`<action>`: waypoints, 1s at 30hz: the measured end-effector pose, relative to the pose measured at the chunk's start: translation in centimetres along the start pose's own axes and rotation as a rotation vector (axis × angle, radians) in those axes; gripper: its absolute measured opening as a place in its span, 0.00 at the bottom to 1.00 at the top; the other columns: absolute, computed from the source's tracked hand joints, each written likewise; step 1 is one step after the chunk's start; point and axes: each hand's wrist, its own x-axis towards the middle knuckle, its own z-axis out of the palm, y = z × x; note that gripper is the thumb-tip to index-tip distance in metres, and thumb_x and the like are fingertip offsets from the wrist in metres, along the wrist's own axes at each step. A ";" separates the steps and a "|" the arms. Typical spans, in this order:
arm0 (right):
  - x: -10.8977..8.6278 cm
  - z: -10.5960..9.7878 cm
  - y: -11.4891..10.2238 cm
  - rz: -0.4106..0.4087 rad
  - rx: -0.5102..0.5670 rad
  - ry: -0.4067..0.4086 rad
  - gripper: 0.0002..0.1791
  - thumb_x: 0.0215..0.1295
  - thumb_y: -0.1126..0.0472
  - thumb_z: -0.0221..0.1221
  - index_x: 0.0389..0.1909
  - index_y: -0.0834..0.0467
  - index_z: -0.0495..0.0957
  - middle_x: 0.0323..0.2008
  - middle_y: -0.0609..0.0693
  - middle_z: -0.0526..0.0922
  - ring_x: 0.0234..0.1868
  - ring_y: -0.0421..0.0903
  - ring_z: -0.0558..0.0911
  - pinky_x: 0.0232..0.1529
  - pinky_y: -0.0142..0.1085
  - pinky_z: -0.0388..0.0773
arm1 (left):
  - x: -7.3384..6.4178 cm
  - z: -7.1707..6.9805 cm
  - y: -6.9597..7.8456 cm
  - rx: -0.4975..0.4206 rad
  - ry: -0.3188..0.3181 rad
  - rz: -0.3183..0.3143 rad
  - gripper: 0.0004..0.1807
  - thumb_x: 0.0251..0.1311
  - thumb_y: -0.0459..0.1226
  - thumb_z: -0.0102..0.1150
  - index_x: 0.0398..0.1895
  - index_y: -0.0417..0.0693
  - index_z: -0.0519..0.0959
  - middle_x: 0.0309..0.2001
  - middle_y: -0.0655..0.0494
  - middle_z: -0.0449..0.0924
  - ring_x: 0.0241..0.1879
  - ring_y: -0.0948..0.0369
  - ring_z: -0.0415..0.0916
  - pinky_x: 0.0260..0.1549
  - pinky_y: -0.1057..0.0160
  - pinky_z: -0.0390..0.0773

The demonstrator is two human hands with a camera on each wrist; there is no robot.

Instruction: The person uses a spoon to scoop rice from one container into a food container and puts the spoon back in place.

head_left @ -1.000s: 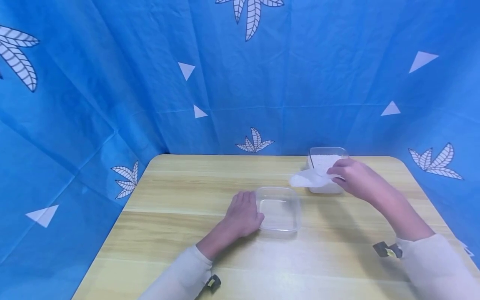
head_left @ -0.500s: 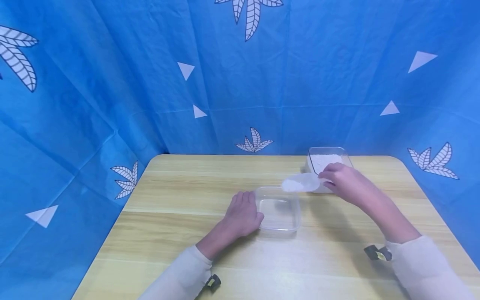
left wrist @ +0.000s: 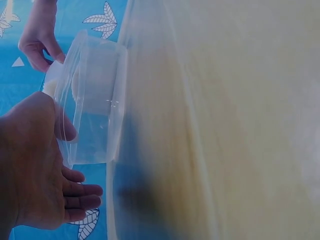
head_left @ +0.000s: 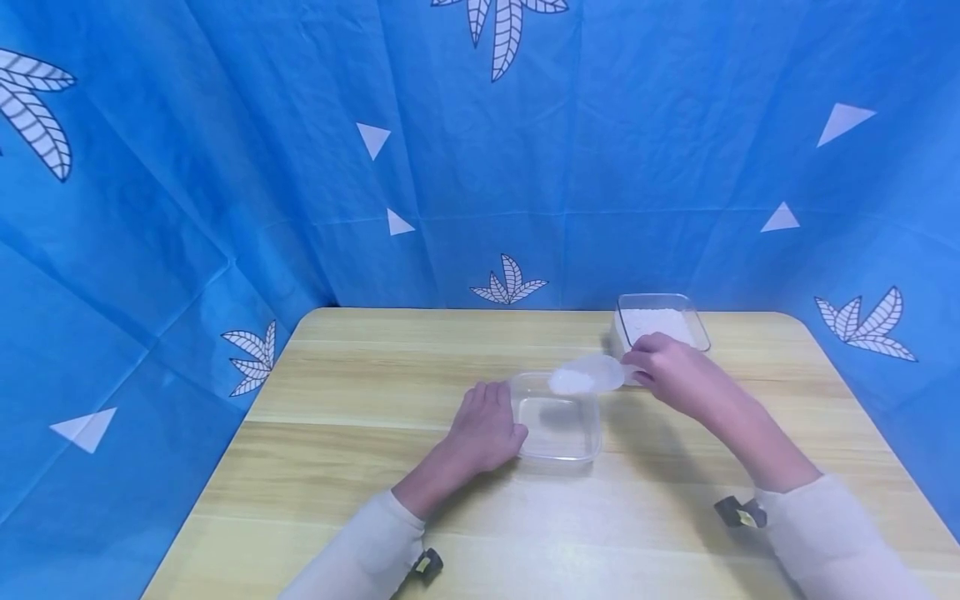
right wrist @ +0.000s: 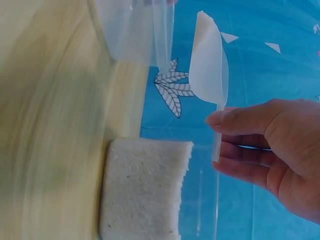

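Observation:
My right hand [head_left: 667,375] pinches the thin handle of a translucent white plastic scoop [right wrist: 206,70]. White grains [head_left: 572,382] lie in the scoop's bowl, which is over the far rim of a clear square plastic container [head_left: 558,458]. At that container's left side, my left hand [head_left: 483,429] holds its wall. The left wrist view shows the left thumb [left wrist: 66,129] through the clear rim, with the other fingers reaching along the outside. Behind the right hand stands a second clear container [head_left: 619,333], filled with white grains well up its walls.
Both containers stand on a light wooden table [head_left: 360,375]. A blue cloth [head_left: 637,167] with white leaf and triangle prints hangs behind the table and at its sides. The filled container is near the table's back edge.
My right hand has carried the scoop of grains left and toward me, from the filled container to above the far part of the other one. The left hand stays where it was.

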 end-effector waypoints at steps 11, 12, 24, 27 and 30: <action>0.0 1.7 -1.0 -0.074 -0.058 0.044 0.12 0.50 0.72 0.74 0.37 0.62 0.89 0.32 0.56 0.86 0.33 0.51 0.84 0.34 0.39 0.85 | -0.1 0.0 0.0 -0.008 0.003 -0.005 0.41 0.70 0.50 0.43 0.77 0.31 0.56 0.71 0.39 0.67 0.69 0.45 0.63 0.76 0.47 0.59; 0.0 1.8 -1.1 -0.070 -0.060 0.039 0.12 0.50 0.72 0.74 0.37 0.61 0.89 0.32 0.56 0.86 0.34 0.51 0.84 0.34 0.39 0.85 | -0.1 0.0 0.0 -0.009 0.004 -0.005 0.41 0.70 0.50 0.43 0.77 0.31 0.56 0.71 0.39 0.67 0.69 0.45 0.63 0.76 0.47 0.59; 0.1 2.3 -1.6 -0.058 -0.108 0.044 0.09 0.55 0.71 0.71 0.38 0.60 0.89 0.34 0.55 0.86 0.36 0.50 0.83 0.33 0.39 0.85 | -0.1 0.3 0.0 -0.017 0.017 -0.004 0.40 0.68 0.50 0.42 0.75 0.31 0.58 0.68 0.40 0.69 0.66 0.46 0.64 0.75 0.47 0.60; 0.1 2.6 -1.6 -0.086 -0.132 0.075 0.10 0.54 0.71 0.72 0.37 0.60 0.89 0.34 0.54 0.86 0.36 0.50 0.83 0.32 0.38 0.84 | -0.1 0.3 0.0 -0.018 0.020 -0.003 0.40 0.68 0.50 0.42 0.75 0.31 0.58 0.67 0.40 0.69 0.65 0.46 0.64 0.74 0.47 0.60; 0.1 2.8 -1.7 -0.123 -0.174 0.105 0.11 0.52 0.72 0.72 0.37 0.60 0.89 0.34 0.55 0.85 0.35 0.50 0.82 0.31 0.37 0.84 | -0.1 0.2 0.0 -0.017 0.018 -0.002 0.39 0.68 0.49 0.42 0.75 0.31 0.58 0.68 0.40 0.69 0.66 0.46 0.64 0.74 0.47 0.61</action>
